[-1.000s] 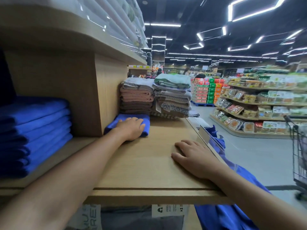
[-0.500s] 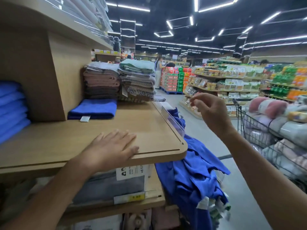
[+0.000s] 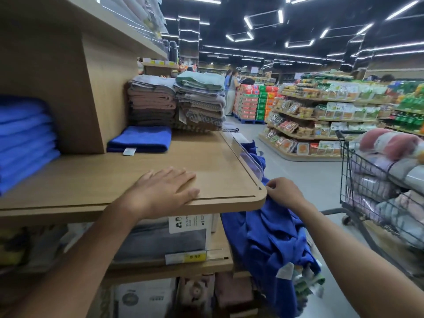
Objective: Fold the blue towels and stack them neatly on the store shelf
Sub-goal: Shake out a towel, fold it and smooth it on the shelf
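One folded blue towel (image 3: pixel 141 138) lies on the wooden shelf (image 3: pixel 206 166), against the divider panel. A stack of folded blue towels (image 3: pixel 25 138) fills the compartment at the far left. A heap of unfolded blue towels (image 3: pixel 270 239) hangs off the shelf's right corner. My left hand (image 3: pixel 165 189) rests flat on the shelf's front edge, fingers spread, holding nothing. My right hand (image 3: pixel 283 191) pinches the top of the blue heap just past the shelf corner.
Stacks of brown and grey towels (image 3: pixel 176 102) stand behind the folded one. A clear plastic strip (image 3: pixel 245 154) runs along the shelf's right edge. A shopping cart (image 3: pixel 385 187) full of pastel towels stands at the right. Packaged goods fill the lower shelf (image 3: pixel 165 242).
My left hand left the folded towel and came back to the shelf's front edge. My right hand lifted off the shelf, swung right, then dropped onto the blue heap and closed on it.
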The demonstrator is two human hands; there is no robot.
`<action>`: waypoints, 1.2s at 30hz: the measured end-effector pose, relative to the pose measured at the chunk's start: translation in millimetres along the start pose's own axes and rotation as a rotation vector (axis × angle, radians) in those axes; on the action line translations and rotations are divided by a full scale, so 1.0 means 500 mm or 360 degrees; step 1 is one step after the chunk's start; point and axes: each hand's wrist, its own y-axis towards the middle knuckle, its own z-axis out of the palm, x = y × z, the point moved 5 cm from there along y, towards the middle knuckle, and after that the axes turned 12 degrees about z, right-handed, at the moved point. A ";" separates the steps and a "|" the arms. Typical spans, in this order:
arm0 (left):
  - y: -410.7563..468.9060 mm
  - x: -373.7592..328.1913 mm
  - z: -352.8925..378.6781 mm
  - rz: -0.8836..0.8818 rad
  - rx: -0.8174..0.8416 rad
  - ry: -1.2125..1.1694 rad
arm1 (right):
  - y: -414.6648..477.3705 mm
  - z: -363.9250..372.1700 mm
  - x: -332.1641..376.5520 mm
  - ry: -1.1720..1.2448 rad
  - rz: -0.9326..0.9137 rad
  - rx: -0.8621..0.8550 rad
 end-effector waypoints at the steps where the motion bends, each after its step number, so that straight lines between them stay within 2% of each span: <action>1: 0.001 0.001 0.000 0.0004 0.0002 -0.0003 | 0.003 -0.004 0.007 0.0062 0.0016 0.0095; 3: 0.002 0.003 0.002 0.0004 0.0006 -0.0006 | 0.006 -0.001 0.015 0.0387 0.0146 0.0459; 4: 0.002 0.004 0.003 0.0001 0.0002 -0.0002 | 0.005 -0.002 0.019 0.0497 0.0195 0.0549; 5: 0.003 0.005 0.002 -0.0003 -0.0001 0.0001 | 0.008 -0.008 0.023 0.0538 0.0181 0.0507; 6: 0.004 0.005 0.002 -0.0008 0.0004 0.0001 | 0.017 -0.017 0.023 0.0465 0.0144 0.0338; 8: 0.004 0.005 0.003 -0.0017 0.0014 -0.0001 | 0.027 -0.025 0.016 0.0062 0.0123 0.0086; 10: 0.005 0.006 0.003 -0.0019 0.0011 0.0001 | 0.029 -0.009 0.000 -0.0292 0.0194 0.0121; 13: 0.006 0.008 0.002 -0.0012 -0.0006 -0.0015 | 0.037 -0.008 -0.007 -0.0198 0.0247 0.0082; 17: 0.005 0.010 0.004 0.0001 -0.0001 -0.0060 | 0.040 -0.056 0.027 -0.0115 0.0112 -0.0084; 19: 0.005 0.010 0.003 0.0005 -0.0019 -0.0058 | 0.040 -0.090 0.056 0.0097 0.0029 -0.0100; 21: 0.005 0.011 0.003 0.0011 -0.0043 -0.0057 | 0.031 -0.126 0.090 0.0478 0.0014 -0.0016; 24: 0.003 0.009 -0.002 -0.0001 -0.0088 -0.0054 | 0.001 -0.168 0.137 0.1418 0.0131 0.0384; 26: -0.004 0.003 -0.012 0.0008 -0.0217 -0.0073 | -0.034 -0.195 0.173 0.1768 0.0102 0.0644; 28: -0.011 -0.012 -0.035 0.0064 -0.0512 -0.0311 | -0.072 -0.223 0.216 0.1875 0.0007 0.0713; 31: -0.009 -0.057 -0.073 0.0218 -0.0941 -0.1139 | -0.132 -0.259 0.301 0.1982 -0.0169 0.0658; 34: 0.027 -0.128 -0.106 0.0311 -0.0885 -0.1700 | -0.203 -0.268 0.392 0.2089 -0.0394 0.0902; 36: 0.045 -0.157 -0.126 0.0309 -0.1028 -0.1890 | -0.244 -0.266 0.441 0.2041 -0.0560 0.1143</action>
